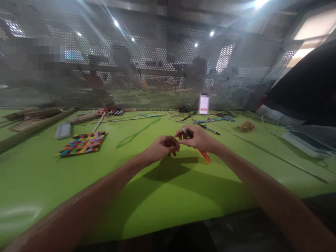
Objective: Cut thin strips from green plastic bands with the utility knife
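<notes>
Both my hands meet above the middle of the green table (162,196). My right hand (197,138) is closed around an orange-handled tool (205,155), whose orange end sticks out below the hand and whose grey tip shows near the fingertips. My left hand (162,147) is curled, its fingers pinched right next to the right hand's fingertips; what they hold is too small to make out.
A multicoloured woven mat (82,142) lies at the left, with a grey flat case (63,130) beside it. A green strip (138,133), a black pen (209,129) and scattered strips lie farther back. A phone (204,104) stands against the perforated screen. A tablet (307,142) sits at the right.
</notes>
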The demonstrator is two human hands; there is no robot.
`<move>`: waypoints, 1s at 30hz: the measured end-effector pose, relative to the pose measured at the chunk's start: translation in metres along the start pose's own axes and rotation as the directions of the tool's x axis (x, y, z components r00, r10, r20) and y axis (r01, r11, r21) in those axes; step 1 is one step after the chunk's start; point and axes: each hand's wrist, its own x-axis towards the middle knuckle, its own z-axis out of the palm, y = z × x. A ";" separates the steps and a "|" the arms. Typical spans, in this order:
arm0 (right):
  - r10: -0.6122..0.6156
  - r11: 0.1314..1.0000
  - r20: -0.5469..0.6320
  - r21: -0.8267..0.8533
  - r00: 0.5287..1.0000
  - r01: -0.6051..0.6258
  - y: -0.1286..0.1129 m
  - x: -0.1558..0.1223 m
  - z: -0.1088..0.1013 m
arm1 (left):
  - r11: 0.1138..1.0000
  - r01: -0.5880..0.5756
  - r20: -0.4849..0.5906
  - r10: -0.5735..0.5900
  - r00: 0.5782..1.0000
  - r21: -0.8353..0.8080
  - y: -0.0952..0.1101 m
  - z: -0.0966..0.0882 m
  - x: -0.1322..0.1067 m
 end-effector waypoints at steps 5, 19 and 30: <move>-0.025 0.999 -0.001 0.034 1.000 0.025 -0.001 0.000 -0.002 | 0.999 0.013 -0.033 -0.012 0.999 0.035 0.001 -0.004 -0.001; -0.056 0.996 0.111 0.071 0.992 0.049 0.005 0.002 -0.004 | 0.995 0.092 -0.196 -0.083 0.977 0.035 -0.001 -0.012 0.003; 0.093 0.992 0.229 0.057 0.969 -0.109 -0.006 -0.002 -0.009 | 0.994 0.107 -0.243 -0.098 0.965 0.026 -0.001 -0.015 0.004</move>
